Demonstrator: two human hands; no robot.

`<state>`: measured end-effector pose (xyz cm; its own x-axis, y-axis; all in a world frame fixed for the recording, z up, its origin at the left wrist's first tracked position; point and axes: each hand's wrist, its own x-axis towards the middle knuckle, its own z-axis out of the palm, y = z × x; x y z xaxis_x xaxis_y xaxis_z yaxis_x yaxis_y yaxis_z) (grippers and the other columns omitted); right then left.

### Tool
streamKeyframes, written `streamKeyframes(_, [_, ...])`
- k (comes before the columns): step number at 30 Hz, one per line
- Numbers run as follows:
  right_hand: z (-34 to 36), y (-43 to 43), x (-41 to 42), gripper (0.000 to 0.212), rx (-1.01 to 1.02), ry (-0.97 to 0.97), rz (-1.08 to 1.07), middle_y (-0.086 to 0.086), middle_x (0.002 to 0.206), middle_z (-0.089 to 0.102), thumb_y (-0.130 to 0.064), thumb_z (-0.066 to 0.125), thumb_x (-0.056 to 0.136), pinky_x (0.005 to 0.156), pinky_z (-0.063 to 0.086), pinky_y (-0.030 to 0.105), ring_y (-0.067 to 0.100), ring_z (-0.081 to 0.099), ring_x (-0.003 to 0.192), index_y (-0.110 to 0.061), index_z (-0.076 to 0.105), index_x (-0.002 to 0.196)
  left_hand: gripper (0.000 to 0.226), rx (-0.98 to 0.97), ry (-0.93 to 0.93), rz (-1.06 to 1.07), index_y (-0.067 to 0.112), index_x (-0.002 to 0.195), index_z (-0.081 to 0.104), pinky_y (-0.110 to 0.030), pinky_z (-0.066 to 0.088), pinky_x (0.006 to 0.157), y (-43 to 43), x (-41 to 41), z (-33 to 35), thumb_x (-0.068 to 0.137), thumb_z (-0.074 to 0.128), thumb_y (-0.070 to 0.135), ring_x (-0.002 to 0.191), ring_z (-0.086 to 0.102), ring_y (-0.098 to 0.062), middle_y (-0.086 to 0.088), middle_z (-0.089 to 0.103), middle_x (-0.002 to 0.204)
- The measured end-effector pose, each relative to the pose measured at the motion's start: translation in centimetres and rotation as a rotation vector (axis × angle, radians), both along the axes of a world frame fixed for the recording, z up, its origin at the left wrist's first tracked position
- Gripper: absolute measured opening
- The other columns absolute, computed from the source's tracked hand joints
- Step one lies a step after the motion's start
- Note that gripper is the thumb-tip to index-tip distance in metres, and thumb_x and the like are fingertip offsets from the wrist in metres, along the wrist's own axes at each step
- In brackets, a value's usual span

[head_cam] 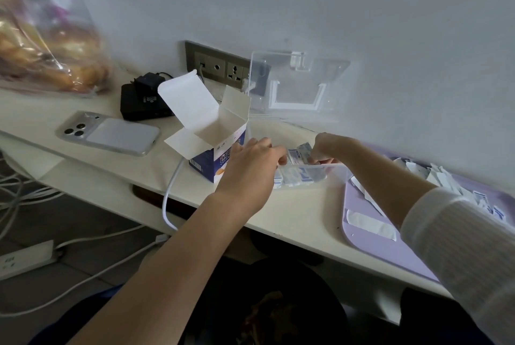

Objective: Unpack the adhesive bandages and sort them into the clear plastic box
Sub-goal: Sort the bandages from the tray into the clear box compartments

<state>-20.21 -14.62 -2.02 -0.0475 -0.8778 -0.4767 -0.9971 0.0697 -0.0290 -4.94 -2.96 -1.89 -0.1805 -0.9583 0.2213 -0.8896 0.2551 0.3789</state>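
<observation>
My right hand point(324, 146) pinches wrapped bandages point(299, 153) just above the clear plastic box point(338, 170); my left hand point(250, 162) curls at its left end, grip unclear. A loose pinch could spill them outside.

White ribbed knit sleeve point(459, 233) on right arm, cuff at forearm. Left forearm point(167, 261), left grip point(250, 166), right grip point(326, 146) bare.

The left hand point(250, 169) and right hand point(327, 148) meet over the clear plastic box point(338, 173). The right pinches wrapped bandages point(298, 155) and the left's fingertips touch them. An open carton point(216, 132) stands just beside the left hand's outer side.
</observation>
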Motion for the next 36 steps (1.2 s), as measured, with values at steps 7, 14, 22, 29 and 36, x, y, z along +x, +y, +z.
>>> streamKeyframes(7, [0.2,0.2,0.2,0.031,-0.126,0.002,0.055,0.003,0.065,0.047,-0.015,0.054,0.089,0.048,0.036,0.021,0.021,0.050,0.063,-0.011,0.039,0.062,0.032,0.007,0.005,-0.001,0.026,0.108,0.058,-0.028,0.021,0.074,0.0,0.0,0.1,0.091,0.049,0.002,0.100,0.047,-0.017,0.005,0.051,0.099])
streamKeyframes(14, [1.0,1.8,1.7,0.035,0.018,0.084,0.235,0.005,0.081,0.050,-0.039,0.052,0.092,0.047,0.028,0.021,0.023,0.047,0.077,-0.005,0.056,0.096,0.029,0.006,0.012,0.002,0.027,0.106,0.059,-0.028,0.022,0.074,-0.1,0.0,0.1,0.091,0.049,0.003,0.100,0.047,-0.016,0.009,0.043,0.091])
streamKeyframes(22, [0.9,1.6,2.5,0.042,0.027,0.032,0.204,0.001,0.061,0.042,-0.045,0.052,0.091,0.047,0.028,0.024,0.016,0.040,0.053,-0.008,0.045,0.071,0.030,0.012,0.014,0.000,0.027,0.105,0.059,-0.029,0.024,0.074,-0.1,0.0,0.1,0.091,0.048,0.003,0.099,0.047,-0.017,0.006,0.048,0.094])
streamKeyframes(29, [0.8,0.9,2.1,0.010,-0.003,-0.141,0.343,0.004,0.093,0.071,-0.033,0.068,0.081,0.063,0.045,0.020,0.018,0.063,0.073,-0.025,0.063,0.077,0.028,0.004,0.018,0.006,0.027,0.106,0.058,-0.027,0.024,0.075,-0.1,0.0,0.0,0.092,0.049,0.004,0.098,0.047,-0.016,0.005,0.051,0.097])
streamKeyframes(36, [0.0,0.3,2.9,0.062,0.173,0.048,0.424,0.004,0.085,0.050,-0.037,0.072,0.076,0.065,0.036,0.026,0.024,0.045,0.070,0.007,0.042,0.108,0.028,0.009,0.028,0.003,0.029,0.104,0.058,-0.027,0.024,0.077,-0.1,0.0,0.0,0.092,0.050,0.005,0.098,0.047,-0.015,0.009,0.045,0.092])
